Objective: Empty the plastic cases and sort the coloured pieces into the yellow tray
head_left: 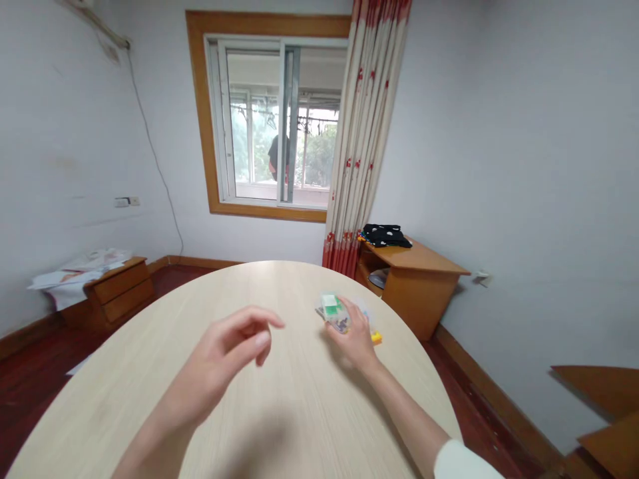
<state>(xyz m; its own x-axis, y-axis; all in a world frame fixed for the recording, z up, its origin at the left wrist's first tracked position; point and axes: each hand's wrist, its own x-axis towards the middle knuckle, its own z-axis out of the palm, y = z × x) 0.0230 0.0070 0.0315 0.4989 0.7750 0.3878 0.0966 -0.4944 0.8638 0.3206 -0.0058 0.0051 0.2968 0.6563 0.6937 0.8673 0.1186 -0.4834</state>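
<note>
"looking at the right hand (353, 334), what is it touching?"

"a small see-through item (330, 307) with green and white on it, at the far right part of the round table (284, 283). thumb and fingers spread around it; whether they grip it, i cannot tell."

"and the yellow bit (376, 338)?"

"too small to name; it shows just beside the hand, toward the table's right edge."

"how is the left hand (224, 344)?"

"above the table, left of the item and well apart from it, fingers curled, thumb and forefinger tips apart."

"and past the table?"

"a wooden cabinet (419, 296) with dark folded cloth (385, 235) on top, just right of a cream and red curtain (362, 140)."
</note>
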